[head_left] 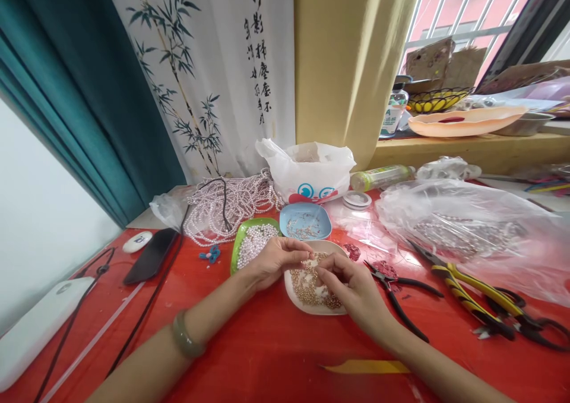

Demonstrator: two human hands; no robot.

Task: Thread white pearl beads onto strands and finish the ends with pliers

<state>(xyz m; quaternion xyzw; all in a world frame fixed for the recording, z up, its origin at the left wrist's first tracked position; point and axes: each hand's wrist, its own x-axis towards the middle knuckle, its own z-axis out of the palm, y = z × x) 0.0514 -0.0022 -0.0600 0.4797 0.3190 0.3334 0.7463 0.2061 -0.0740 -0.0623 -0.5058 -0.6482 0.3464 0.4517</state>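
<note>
My left hand [281,262] is held over the left rim of a white dish [291,293], its thumb and fingertips pinched together. Close beside it, above the same dish, my right hand [350,281] also pinches with thumb and forefinger. Whatever sits between the fingertips is too small to make out. Small gold beads [312,290] fill much of the dish below. Left of the hands, a green dish [238,246] holds white pearl beads [256,243]. Behind them, a blue dish [285,216] contains thin metal-looking pieces [305,228].
Black-handled pliers [394,287] and yellow-black pliers [467,290] lie at right by a clear plastic bag [467,225]. Pearl strands [231,204] and a white bag [309,174] stand behind. A phone [151,256] and cables lie left. A yellow strip [367,367] is in front.
</note>
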